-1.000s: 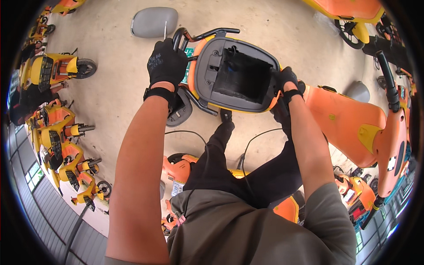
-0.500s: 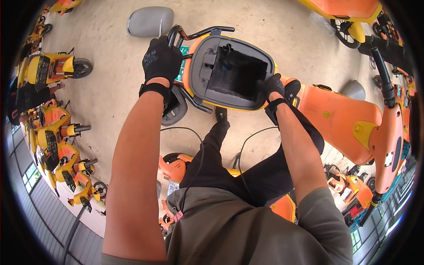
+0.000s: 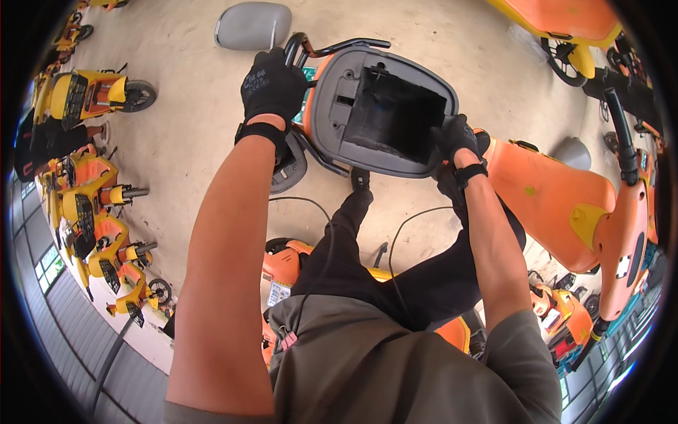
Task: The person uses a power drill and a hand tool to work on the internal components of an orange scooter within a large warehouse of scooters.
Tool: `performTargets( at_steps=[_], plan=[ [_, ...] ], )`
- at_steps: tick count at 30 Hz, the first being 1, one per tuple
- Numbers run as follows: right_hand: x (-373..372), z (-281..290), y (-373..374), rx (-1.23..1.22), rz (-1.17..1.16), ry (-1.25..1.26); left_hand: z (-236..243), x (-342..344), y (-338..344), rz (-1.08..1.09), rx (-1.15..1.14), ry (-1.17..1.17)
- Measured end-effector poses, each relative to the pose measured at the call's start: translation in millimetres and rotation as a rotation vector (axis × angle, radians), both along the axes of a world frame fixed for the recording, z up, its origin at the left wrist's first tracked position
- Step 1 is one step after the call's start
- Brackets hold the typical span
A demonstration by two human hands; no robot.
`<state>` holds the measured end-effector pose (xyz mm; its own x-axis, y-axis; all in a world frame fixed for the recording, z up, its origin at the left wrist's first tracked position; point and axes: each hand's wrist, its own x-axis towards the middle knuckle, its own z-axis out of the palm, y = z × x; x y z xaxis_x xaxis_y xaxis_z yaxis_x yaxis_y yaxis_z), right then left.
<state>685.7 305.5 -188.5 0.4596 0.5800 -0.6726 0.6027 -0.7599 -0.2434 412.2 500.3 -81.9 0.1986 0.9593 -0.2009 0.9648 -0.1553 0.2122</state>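
My left hand (image 3: 274,88), in a black glove, is closed round the black tubular rear rack (image 3: 300,44) of an orange scooter (image 3: 540,191). My gloved right hand (image 3: 455,138) grips the front rim of the grey seat storage tub (image 3: 332,92), with its thumb side toward the opening. The tub's black rectangular inside gapes upward with no seat over it. Orange bodywork shows at its rear edge beside the left hand. A grey seat-like part (image 3: 288,169) lies partly hidden below my left wrist.
A grey rounded seat (image 3: 253,27) lies on the concrete floor beyond the rack. Yellow and orange scooters (image 3: 92,95) line the left side, with a person (image 3: 53,138) among them. Another scooter (image 3: 565,18) stands at the far right. The handlebar (image 3: 621,134) rises at right.
The tub looks raised and tipped, with less orange and yellow bodywork showing round its front rim. My right hand has shifted with that rim. The whole view has moved slightly.
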Motion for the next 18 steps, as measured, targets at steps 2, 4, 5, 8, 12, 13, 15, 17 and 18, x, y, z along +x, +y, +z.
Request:
performTargets(
  at_steps=[2,4,5,8,12,13,15,17,18],
  plan=[
    [-10,19,9,-0.009,-0.026,-0.003,2,-5,1,-0.007,-0.005,0.004],
    [-10,28,11,-0.031,-0.071,-0.006,2,-2,0,0.003,-0.023,0.002],
    [-7,30,11,-0.030,-0.072,-0.010,2,-1,0,0.014,-0.044,0.008],
    [-4,42,10,0.025,-0.143,0.018,-2,-1,-2,0.014,0.048,-0.032],
    [8,49,6,0.249,-0.203,0.124,0,0,0,-0.009,0.022,-0.006],
    [9,50,3,0.323,-0.248,0.189,0,0,0,-0.008,0.023,-0.006],
    [10,54,1,0.332,-0.272,0.211,3,0,-1,0.010,0.014,-0.032],
    [10,56,2,0.314,-0.291,0.197,1,-5,2,0.001,0.009,-0.044],
    [13,52,-1,0.317,-0.289,0.201,0,-7,3,-0.008,0.002,-0.056]
  ],
)
